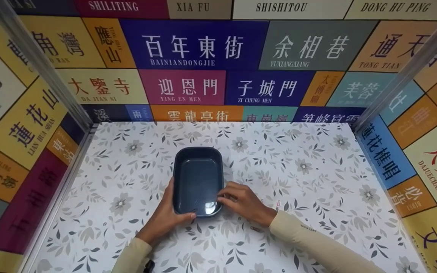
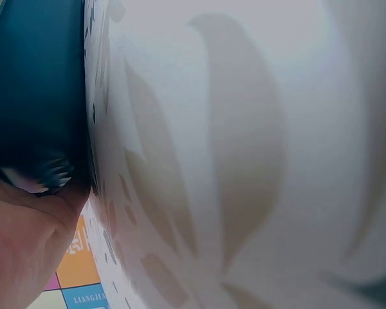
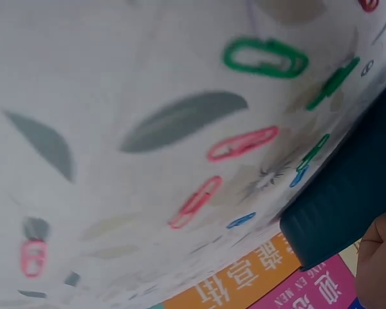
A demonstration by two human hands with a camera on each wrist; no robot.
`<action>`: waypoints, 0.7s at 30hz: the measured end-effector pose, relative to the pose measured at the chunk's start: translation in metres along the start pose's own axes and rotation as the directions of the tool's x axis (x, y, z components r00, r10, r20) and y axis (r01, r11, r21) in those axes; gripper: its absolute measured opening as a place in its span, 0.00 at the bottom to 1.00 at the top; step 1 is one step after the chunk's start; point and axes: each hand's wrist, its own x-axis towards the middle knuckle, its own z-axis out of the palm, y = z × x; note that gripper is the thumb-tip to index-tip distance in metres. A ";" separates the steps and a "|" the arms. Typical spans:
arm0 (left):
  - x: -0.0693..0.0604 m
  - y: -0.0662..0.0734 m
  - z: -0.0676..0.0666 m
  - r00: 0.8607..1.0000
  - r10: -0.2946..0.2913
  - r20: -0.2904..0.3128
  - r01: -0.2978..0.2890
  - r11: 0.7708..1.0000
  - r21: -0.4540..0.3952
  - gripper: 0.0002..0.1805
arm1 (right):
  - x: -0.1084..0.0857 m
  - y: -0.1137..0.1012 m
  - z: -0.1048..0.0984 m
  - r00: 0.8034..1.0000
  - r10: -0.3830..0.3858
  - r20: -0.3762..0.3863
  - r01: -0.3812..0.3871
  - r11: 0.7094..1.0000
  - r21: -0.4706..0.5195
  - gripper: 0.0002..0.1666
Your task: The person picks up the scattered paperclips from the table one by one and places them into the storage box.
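A dark blue rectangular dish (image 1: 197, 178) stands on the patterned surface in the middle of the head view. My left hand (image 1: 167, 217) grips its lower left corner, thumb over the near rim and fingers along the left side. At the right rim, my right hand (image 1: 243, 201) has its fingers bent and the tips together on the edge. The right wrist view shows a fingertip (image 3: 377, 233) against the dish wall (image 3: 347, 193). Around the dish lie several paper clips, among them a green one (image 3: 265, 58), a pink one (image 3: 243, 143) and a blue one (image 3: 241, 220).
A white cloth (image 1: 302, 235) with grey leaves and flowers covers the tabletop. Panels with coloured lettered blocks (image 1: 195, 43) enclose the back and both sides. A clear corner edge (image 1: 44, 64) runs up at the left.
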 end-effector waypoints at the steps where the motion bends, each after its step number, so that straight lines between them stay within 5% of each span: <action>1: 0.000 0.000 0.000 1.000 0.007 -0.002 -0.007 1.000 0.001 0.79 | -0.002 0.000 -0.002 1.000 0.008 -0.006 -0.008 1.000 0.008 0.04; 11: 0.000 -0.001 0.002 1.000 0.000 -0.013 0.000 1.000 0.023 0.80 | -0.027 0.006 -0.022 0.991 0.037 -0.127 -0.029 0.997 0.068 0.14; 21: 0.000 -0.002 0.003 1.000 -0.006 -0.018 0.006 1.000 0.019 0.80 | -0.048 0.008 -0.043 0.968 0.141 -0.209 -0.133 0.990 0.052 0.16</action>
